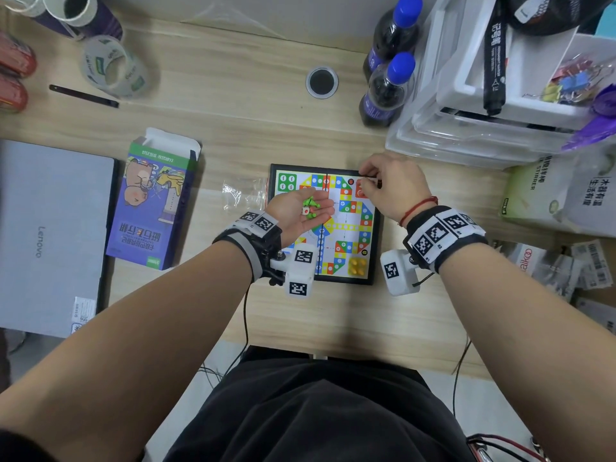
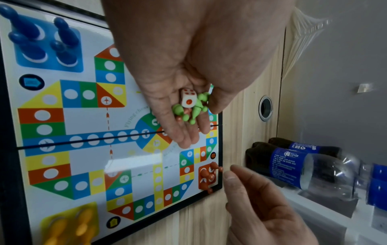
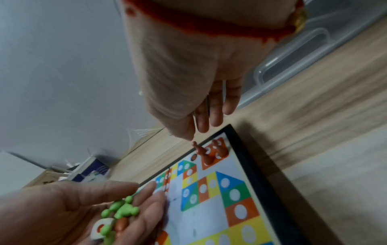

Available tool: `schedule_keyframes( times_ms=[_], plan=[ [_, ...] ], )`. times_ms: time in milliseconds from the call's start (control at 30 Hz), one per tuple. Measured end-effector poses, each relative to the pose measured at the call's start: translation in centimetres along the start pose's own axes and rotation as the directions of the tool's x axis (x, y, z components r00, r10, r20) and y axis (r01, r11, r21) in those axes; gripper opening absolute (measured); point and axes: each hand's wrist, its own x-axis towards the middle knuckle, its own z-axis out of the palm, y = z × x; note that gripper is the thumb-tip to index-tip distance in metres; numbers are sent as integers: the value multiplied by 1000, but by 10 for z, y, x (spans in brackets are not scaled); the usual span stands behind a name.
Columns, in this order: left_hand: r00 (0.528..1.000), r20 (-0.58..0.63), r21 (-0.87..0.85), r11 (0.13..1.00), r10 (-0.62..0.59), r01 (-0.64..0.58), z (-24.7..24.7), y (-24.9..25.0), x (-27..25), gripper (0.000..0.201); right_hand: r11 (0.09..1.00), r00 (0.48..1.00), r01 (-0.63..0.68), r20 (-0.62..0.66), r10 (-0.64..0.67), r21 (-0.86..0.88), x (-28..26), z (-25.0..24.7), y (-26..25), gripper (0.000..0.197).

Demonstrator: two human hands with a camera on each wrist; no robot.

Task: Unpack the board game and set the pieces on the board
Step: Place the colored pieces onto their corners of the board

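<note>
The flying-chess board (image 1: 346, 228) lies flat near the middle of the tabletop (image 1: 233, 128). Over its centre the left hand (image 1: 301, 211) is palm up, its fingers cupped loosely under green pawns (image 2: 194, 109), a die (image 2: 188, 98) and one orange pawn (image 3: 121, 223). The right hand (image 1: 393, 188) hovers over the board's far right corner, fingers loosely curled and holding nothing, thumb tip just above the orange pawns (image 2: 207, 176) standing there. Blue pawns (image 2: 41, 38) and yellow pawns (image 1: 356, 265) fill the board's near corners.
</note>
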Motion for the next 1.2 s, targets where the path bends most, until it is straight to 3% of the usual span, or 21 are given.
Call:
schedule_keyframes(
  times_ms=[100,233,333,433,567,667,767,900,1200],
  plan=[
    [1000,24,-13,1000,14,-13,2,2,0,20,994,995,96,-46,-94,46,-1,-6,-23,8],
    [999,50,-45,999,16,-14,8,4,-1,26,983,957,181,225,-182,23,-5,6,-54,7],
    [999,47,-24,999,27,-26,12,7,-6,20,986,946,166,282,-160,5,-6,16,-57,14],
    [998,52,-30,999,28,-26,11,9,-9,15,984,948,176,269,-169,-2,-7,18,-58,17],
    [997,68,-47,998,41,-38,12,7,-9,23,984,955,179,240,-175,7,-8,19,-61,16],
    [996,73,-76,996,44,-38,14,8,-8,21,987,984,137,102,-144,78,-9,8,-55,13],
    [998,59,-67,998,27,-23,9,10,-7,20,993,998,31,-56,-25,113,-4,-13,-30,12],
    [1000,29,-65,998,8,-6,0,9,-7,21,995,996,-92,17,92,36,2,-23,10,12],
    [1000,26,-45,999,-10,11,1,5,-8,21,996,992,-31,125,20,88,2,-4,17,13]
  ],
)
